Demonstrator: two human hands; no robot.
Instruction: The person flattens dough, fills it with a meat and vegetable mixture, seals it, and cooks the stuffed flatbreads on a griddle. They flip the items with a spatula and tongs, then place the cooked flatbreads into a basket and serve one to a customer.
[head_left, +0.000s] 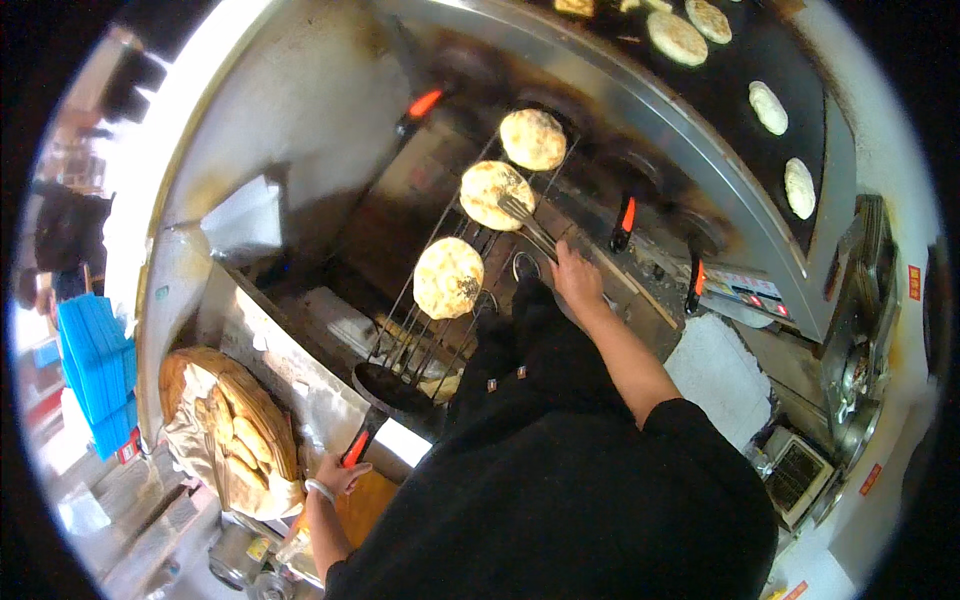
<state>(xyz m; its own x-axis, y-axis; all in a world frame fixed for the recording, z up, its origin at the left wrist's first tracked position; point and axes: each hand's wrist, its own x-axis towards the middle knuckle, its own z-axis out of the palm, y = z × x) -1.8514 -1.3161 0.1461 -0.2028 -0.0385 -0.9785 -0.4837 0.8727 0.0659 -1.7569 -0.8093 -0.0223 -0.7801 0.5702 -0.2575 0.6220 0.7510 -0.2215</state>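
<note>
My right hand (578, 279) grips a slotted metal turner (527, 223), whose blade lies on the middle round flatbread (491, 195). That bread rests on a wire rack between two others, an upper flatbread (533, 140) and a lower, charred-edged flatbread (448, 279). At the lower left, my left hand (339, 477) is at the end of the red-and-black handle (358, 444) of a small black pan (390, 386); whether the fingers are closed round it is not plain. The pan sits by the near end of the wire rack (431, 322).
A round basket (281, 420) with long breads is beyond my left hand. A griddle (720, 90) with pale dough pieces is at the upper right. More red-handled pans, one with its handle (628, 217) toward me, line the recess. Blue containers (94, 360) stand far left.
</note>
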